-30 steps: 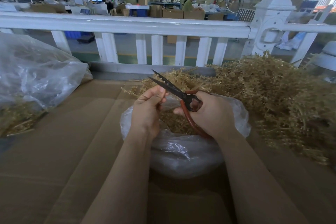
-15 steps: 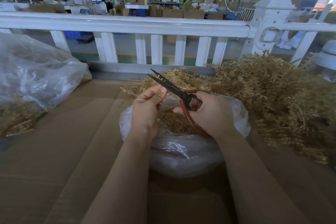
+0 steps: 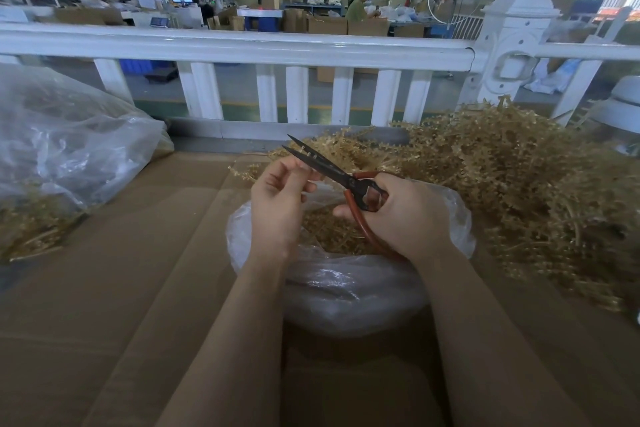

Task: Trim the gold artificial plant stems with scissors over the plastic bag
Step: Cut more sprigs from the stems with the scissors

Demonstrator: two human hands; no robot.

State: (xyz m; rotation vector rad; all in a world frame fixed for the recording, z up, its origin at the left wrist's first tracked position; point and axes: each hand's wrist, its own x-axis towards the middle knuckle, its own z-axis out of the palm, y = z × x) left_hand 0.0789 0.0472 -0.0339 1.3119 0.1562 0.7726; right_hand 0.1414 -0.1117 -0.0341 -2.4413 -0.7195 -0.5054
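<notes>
Dark-bladed scissors (image 3: 323, 165) with red handles are gripped by my right hand (image 3: 403, 215), blades slightly apart and pointing up-left. My left hand (image 3: 278, 199) pinches a small gold stem piece (image 3: 309, 157) right at the blades; most of the piece is hidden by my fingers. Both hands hover over a clear plastic bag (image 3: 346, 291) with gold trimmings inside. A large heap of gold artificial plant stems (image 3: 512, 191) lies to the right on the cardboard-covered table.
A second clear plastic bag (image 3: 65, 152) holding gold stems sits at the left. Brown cardboard (image 3: 131, 288) covers the work surface. A white railing (image 3: 242, 45) runs behind it, with a white post (image 3: 512, 45) at the right. People work at benches far beyond.
The scissor blades have narrowed a little. My left-hand fingers have shifted at the blades, and the hands stay over the bag.
</notes>
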